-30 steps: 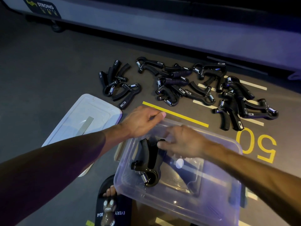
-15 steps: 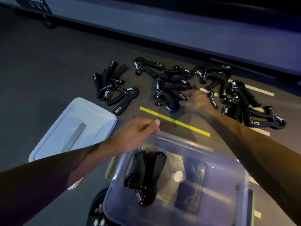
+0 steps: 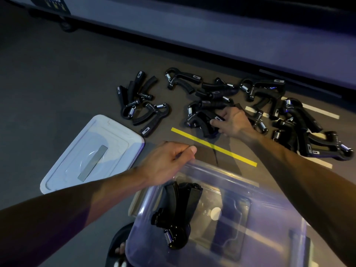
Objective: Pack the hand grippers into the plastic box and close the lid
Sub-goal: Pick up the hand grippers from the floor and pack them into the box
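Observation:
A clear plastic box (image 3: 269,189) sits on the floor in front of me with one black hand gripper (image 3: 179,212) lying inside at its left. My left hand (image 3: 169,160) holds the box's far left rim, fingers curled over the edge. My right hand (image 3: 231,121) reaches into the middle of the pile of black hand grippers (image 3: 256,97) and curls its fingers round one gripper (image 3: 202,120) on the floor. The white lid (image 3: 92,153) lies flat to the left of the box.
A smaller cluster of hand grippers (image 3: 140,105) lies beyond the lid. A yellow tape line (image 3: 213,146) and white floor markings (image 3: 319,110) run between box and pile. A long grey machine base (image 3: 212,35) borders the far side. A sandalled foot (image 3: 120,249) shows below the box.
My right hand left the box, reached out to the pile and closed round a gripper there. My left hand stayed on the box rim. The view tilted slightly.

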`<state>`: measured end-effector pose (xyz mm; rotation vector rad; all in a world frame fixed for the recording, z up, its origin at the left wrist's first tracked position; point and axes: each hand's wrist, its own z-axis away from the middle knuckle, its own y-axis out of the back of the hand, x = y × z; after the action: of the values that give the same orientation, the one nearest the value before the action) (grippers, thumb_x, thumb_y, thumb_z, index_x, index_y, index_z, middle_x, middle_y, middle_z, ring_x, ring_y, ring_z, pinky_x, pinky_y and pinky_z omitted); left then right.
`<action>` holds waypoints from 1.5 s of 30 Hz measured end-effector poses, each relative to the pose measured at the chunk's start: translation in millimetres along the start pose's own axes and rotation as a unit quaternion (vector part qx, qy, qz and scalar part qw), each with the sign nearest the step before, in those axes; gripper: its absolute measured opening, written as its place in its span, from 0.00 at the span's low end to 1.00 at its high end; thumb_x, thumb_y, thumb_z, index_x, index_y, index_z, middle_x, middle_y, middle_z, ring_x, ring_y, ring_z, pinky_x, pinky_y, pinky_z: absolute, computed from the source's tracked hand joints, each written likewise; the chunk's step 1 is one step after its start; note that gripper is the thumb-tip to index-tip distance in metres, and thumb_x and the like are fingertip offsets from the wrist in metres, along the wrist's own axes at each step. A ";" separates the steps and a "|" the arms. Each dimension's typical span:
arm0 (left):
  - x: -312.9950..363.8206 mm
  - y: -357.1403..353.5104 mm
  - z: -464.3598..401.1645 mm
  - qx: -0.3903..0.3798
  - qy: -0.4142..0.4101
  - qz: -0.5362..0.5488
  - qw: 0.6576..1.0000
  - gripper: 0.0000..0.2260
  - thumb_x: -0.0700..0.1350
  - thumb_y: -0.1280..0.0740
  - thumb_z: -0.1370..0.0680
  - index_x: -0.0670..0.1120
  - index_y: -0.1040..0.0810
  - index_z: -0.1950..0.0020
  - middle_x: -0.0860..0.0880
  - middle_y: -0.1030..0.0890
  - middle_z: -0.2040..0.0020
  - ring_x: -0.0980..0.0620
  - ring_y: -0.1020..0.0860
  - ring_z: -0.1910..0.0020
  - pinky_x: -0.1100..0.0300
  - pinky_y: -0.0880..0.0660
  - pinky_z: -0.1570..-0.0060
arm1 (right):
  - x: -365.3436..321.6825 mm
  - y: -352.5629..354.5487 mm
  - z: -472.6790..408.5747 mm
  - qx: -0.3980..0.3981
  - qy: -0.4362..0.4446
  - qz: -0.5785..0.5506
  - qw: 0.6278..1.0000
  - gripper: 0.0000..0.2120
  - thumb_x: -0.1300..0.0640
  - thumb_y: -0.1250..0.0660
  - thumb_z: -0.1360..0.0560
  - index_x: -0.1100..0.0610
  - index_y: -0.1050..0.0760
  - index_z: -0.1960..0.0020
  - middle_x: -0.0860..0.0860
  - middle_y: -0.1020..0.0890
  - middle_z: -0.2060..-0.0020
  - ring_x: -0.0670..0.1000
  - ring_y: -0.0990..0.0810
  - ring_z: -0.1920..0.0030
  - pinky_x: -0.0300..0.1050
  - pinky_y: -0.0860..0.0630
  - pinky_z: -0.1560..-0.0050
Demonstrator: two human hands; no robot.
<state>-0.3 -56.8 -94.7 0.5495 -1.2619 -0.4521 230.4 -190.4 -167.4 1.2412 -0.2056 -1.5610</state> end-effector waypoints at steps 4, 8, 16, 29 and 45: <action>2.5 0.9 0.2 0.002 0.013 -0.011 1.000 0.22 0.57 0.44 0.15 0.45 0.19 0.57 0.49 0.24 0.68 0.55 0.27 0.68 0.58 0.30 0.62 | -13.8 16.8 36.9 0.009 0.029 -0.178 0.983 0.10 0.55 0.26 0.26 0.59 0.23 0.51 0.59 0.16 0.61 0.50 0.18 0.70 0.45 0.21 0.68; 4.9 -1.1 -0.8 0.021 0.041 -0.003 0.999 0.17 0.56 0.42 0.16 0.50 0.19 0.54 0.55 0.20 0.64 0.63 0.25 0.64 0.61 0.29 0.58 | -34.7 51.4 78.1 0.054 0.031 -0.277 0.959 0.11 0.56 0.27 0.25 0.62 0.24 0.50 0.57 0.16 0.62 0.47 0.18 0.71 0.44 0.18 0.67; 29.7 32.1 -6.9 0.141 0.048 0.216 0.965 0.16 0.57 0.39 0.17 0.48 0.21 0.55 0.48 0.20 0.63 0.58 0.23 0.67 0.59 0.26 0.59 | -47.6 87.4 161.5 -0.046 0.083 -0.367 0.925 0.02 0.57 0.30 0.23 0.55 0.21 0.52 0.58 0.14 0.59 0.49 0.19 0.67 0.40 0.20 0.65; 64.9 41.7 51.1 -0.206 0.175 0.350 0.897 0.27 0.65 0.44 0.21 0.47 0.24 0.34 0.42 0.19 0.58 0.49 0.23 0.65 0.57 0.23 0.61 | -18.4 103.3 220.7 -0.236 0.139 -0.433 0.859 0.15 0.64 0.27 0.35 0.58 0.20 0.49 0.56 0.21 0.58 0.49 0.20 0.62 0.40 0.20 0.61; 41.7 23.6 67.9 -0.238 0.160 0.296 0.911 0.05 0.41 0.32 0.20 0.45 0.27 0.49 0.47 0.18 0.60 0.50 0.19 0.58 0.52 0.17 0.50 | -13.4 60.6 226.1 -0.135 0.059 -0.385 0.911 0.14 0.62 0.27 0.29 0.65 0.22 0.45 0.60 0.16 0.57 0.55 0.16 0.57 0.48 0.15 0.54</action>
<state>-55.2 -72.5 -34.5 -0.1799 -0.8931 -0.1333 90.1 -305.6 -19.0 1.2509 0.6396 -2.0732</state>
